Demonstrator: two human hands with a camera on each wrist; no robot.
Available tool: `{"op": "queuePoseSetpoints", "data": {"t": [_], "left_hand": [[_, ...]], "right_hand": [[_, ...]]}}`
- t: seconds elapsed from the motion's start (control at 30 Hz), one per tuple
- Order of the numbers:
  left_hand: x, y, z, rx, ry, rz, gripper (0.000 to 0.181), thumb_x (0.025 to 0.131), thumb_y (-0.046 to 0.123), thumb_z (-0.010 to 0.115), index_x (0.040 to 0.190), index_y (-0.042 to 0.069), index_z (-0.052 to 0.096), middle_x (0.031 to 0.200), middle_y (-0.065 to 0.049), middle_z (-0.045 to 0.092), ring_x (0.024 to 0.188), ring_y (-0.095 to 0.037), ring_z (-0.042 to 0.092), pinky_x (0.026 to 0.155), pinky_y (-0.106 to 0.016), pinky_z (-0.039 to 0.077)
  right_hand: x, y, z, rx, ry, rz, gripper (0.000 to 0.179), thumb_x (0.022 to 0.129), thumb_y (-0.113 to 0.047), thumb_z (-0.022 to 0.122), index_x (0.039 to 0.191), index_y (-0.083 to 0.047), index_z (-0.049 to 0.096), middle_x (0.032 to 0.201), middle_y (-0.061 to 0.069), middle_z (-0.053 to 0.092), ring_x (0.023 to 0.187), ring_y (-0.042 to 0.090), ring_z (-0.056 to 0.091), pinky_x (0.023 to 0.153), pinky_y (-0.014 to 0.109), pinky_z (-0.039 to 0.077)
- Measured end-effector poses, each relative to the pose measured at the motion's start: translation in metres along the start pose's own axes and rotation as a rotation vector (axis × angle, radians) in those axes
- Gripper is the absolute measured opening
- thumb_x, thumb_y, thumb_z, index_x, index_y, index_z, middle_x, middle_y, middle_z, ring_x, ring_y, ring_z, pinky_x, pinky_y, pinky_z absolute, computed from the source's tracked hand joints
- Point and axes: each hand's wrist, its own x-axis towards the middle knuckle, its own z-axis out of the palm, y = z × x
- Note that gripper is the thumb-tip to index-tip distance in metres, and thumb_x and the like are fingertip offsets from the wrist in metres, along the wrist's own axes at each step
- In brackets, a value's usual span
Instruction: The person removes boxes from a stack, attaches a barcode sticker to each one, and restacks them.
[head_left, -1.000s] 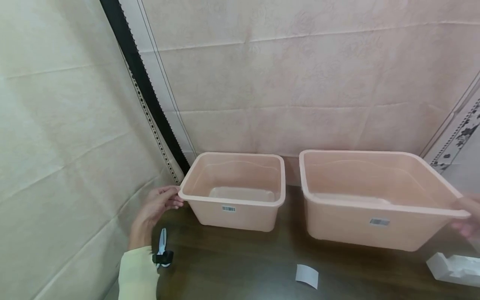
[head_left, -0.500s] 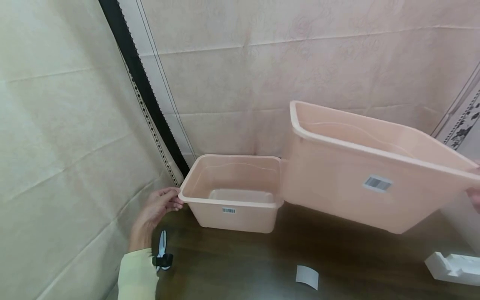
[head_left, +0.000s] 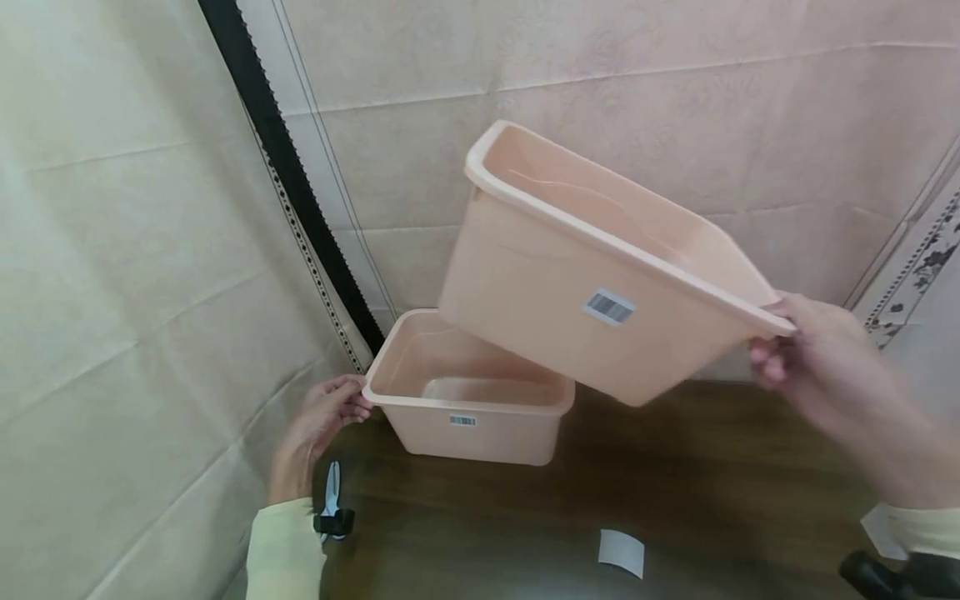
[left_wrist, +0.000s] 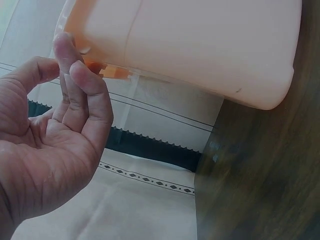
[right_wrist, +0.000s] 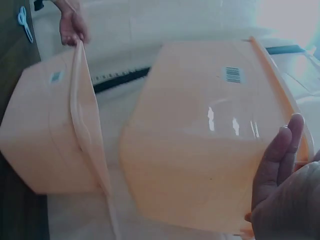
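Observation:
A peach plastic bin (head_left: 487,437) stands upright on the table at the back left, a barcode label on its front. My left hand (head_left: 322,417) pinches the left front corner of its rim; in the left wrist view, that hand (left_wrist: 65,115) has its fingers curled up at the rim. My right hand (head_left: 821,350) grips the right rim corner of a larger peach bin (head_left: 570,283), which hangs tilted in the air, left end higher. This bin covers part of the standing one in the head view. The right wrist view has both the raised bin (right_wrist: 190,135) and the standing bin (right_wrist: 40,120).
Blue-handled scissors (head_left: 332,487) lie beside the left wrist, partly behind its strap. A small white paper piece (head_left: 621,552) sits on the dark wooden table (head_left: 465,517). A white object (head_left: 881,533) is partly hidden by the right forearm. Pale cloth (head_left: 637,100) hangs behind.
The larger bin has left the table, risen and swung left over the standing bin, tilting. My right hand came into fuller view with it. The left hand has stayed at the rim.

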Motion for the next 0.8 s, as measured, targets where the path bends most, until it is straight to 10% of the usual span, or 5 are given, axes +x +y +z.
{"op": "queuePoseSetpoints", "data": {"t": [0.47, 0.8], "left_hand": [[-0.004, 0.002, 0.004, -0.025, -0.016, -0.001, 0.046, 0.11, 0.027, 0.056, 0.143, -0.005, 0.053, 0.089, 0.002, 0.073, 0.079, -0.012, 0.071, 0.08, -0.026, 0.063], [-0.004, 0.003, 0.005, -0.028, 0.005, 0.003, 0.038, 0.11, 0.023, 0.054, 0.137, -0.004, 0.056, 0.084, 0.002, 0.073, 0.076, -0.012, 0.071, 0.078, -0.026, 0.064]], "right_hand": [[0.034, 0.055, 0.084, -0.189, 0.071, 0.001, 0.027, 0.102, -0.005, 0.046, 0.083, -0.009, 0.064, 0.058, 0.002, 0.065, 0.043, 0.012, 0.06, 0.046, 0.028, 0.054], [0.051, 0.083, 0.107, -0.335, 0.113, 0.03, 0.02, 0.101, -0.01, 0.045, 0.114, 0.004, 0.051, 0.057, -0.001, 0.067, 0.044, 0.01, 0.063, 0.049, 0.029, 0.057]]}}
